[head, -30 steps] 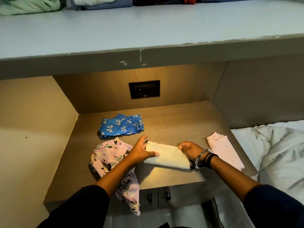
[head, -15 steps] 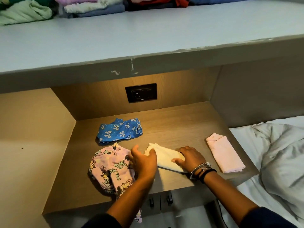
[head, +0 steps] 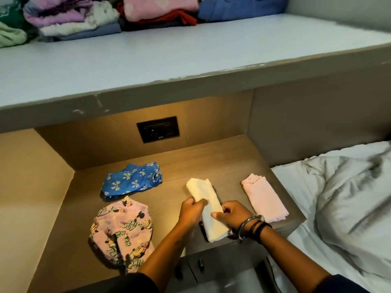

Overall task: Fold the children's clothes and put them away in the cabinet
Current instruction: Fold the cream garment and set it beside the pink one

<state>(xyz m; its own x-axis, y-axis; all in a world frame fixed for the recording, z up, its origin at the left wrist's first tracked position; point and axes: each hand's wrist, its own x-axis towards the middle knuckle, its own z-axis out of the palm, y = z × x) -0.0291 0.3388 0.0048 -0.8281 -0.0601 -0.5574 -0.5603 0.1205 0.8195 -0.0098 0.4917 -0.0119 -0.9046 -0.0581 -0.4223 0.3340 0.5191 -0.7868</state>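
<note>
A folded cream garment (head: 204,199) lies lengthwise on the wooden nightstand top (head: 211,161). My left hand (head: 190,212) grips its left edge and my right hand (head: 230,212) grips its right edge near the front. A folded pale pink garment (head: 264,199) lies just to the right. A blue garment with white bows (head: 132,181) sits behind left. A crumpled pink cartoon-print garment (head: 122,231) lies at the front left, partly over the edge.
Above, a pale shelf (head: 190,51) carries stacks of folded clothes (head: 131,13) at its back. A black wall socket (head: 158,129) sits in the niche's back panel. A bed with a grey duvet (head: 349,199) lies on the right. Drawer handles (head: 200,264) show below.
The cream garment has been turned from lying crosswise to lying lengthwise, narrower than before. Both hands now clasp its sides. The view has tilted up, showing the clothes on the upper shelf.
</note>
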